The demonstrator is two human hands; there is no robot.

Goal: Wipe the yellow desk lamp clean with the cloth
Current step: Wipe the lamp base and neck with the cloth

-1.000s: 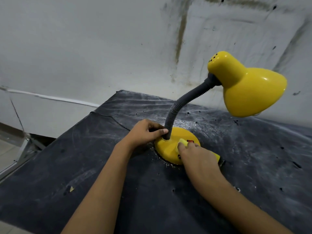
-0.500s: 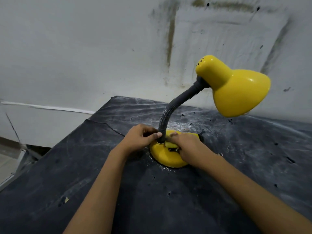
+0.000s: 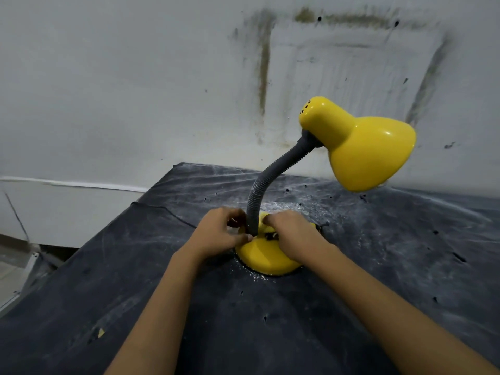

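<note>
The yellow desk lamp stands on a dark table, with its round base [image 3: 266, 257] near the middle, a grey ribbed neck [image 3: 266, 182] curving up and a glossy shade [image 3: 368, 150] hanging to the right. My left hand [image 3: 219, 232] grips the foot of the neck where it meets the base. On the base's far right part my right hand [image 3: 293, 234] presses down on a yellow cloth [image 3: 311, 226]. The hand hides the cloth except for a thin yellow edge.
The table [image 3: 378, 266] is covered in scuffed, dusty black sheeting with small holes. A stained white wall [image 3: 162, 77] rises right behind it. The table's left edge drops to a floor [image 3: 10, 277] at the lower left.
My right hand has slid with the cloth from the base's front right to its far side beside the neck. The view has shifted, and my left hand stays at the neck.
</note>
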